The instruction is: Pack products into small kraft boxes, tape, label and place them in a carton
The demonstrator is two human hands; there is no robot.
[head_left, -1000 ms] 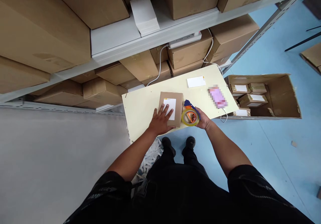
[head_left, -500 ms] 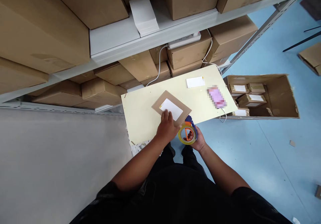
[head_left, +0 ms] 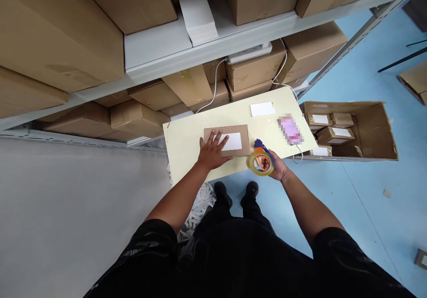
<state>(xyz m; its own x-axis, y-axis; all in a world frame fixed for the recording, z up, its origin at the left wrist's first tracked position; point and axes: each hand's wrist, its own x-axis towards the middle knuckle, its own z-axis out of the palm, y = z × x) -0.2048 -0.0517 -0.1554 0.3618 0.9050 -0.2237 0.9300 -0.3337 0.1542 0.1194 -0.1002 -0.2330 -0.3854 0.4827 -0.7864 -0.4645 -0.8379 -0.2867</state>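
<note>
A small brown cardboard box with a white label on top lies on the pale yellow tabletop. My left hand rests flat on its left part, fingers spread, partly covering the label. My right hand is closed around a tape dispenser, blue and orange with a roll of clear yellowish tape. The dispenser is at the table's front edge, just right of the box. Whether a strip of tape joins it to the box I cannot tell.
A white card or label stack and a blurred pink phone with a cable lie on the table. To the right stands an open carton holding several small labelled boxes. Shelves with cartons run behind. Paper scraps fill something below.
The box has turned from slanted to nearly square with the table. My left hand has spread flat on it. My right hand has moved right and slightly up with the tape dispenser.
</note>
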